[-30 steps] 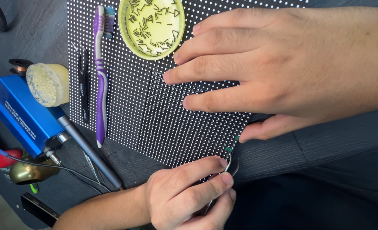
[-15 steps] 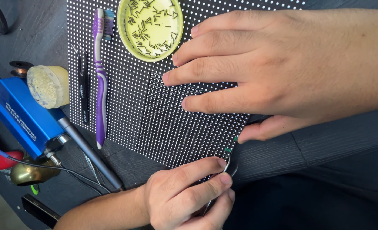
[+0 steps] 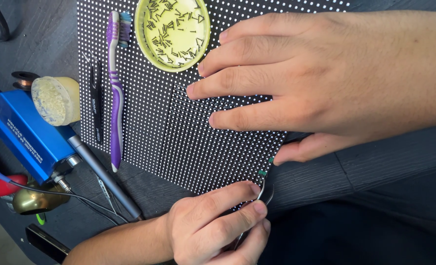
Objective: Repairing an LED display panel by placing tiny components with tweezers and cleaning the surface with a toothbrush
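Bare left hand (image 3: 213, 225) with bare forearm, at the lower corner of the black dotted rectangular panel (image 3: 144, 122); bare right hand (image 3: 335, 78) over that panel, short trimmed nails, fine dark hairs

Two hands (image 3: 326, 83), one toothbrush (image 3: 115, 93), one yellow dish (image 3: 172, 32), one dotted panel (image 3: 144, 122).

A purple toothbrush (image 3: 114, 93) lies along the dotted surface beside black tweezers (image 3: 96, 105). A round yellow dish (image 3: 172, 32) of small dark pins sits near the toothbrush's head. On the dark worktop (image 3: 41, 39), a blue boxy tool (image 3: 24, 135) stands beside a pale yellow tub (image 3: 57, 99).
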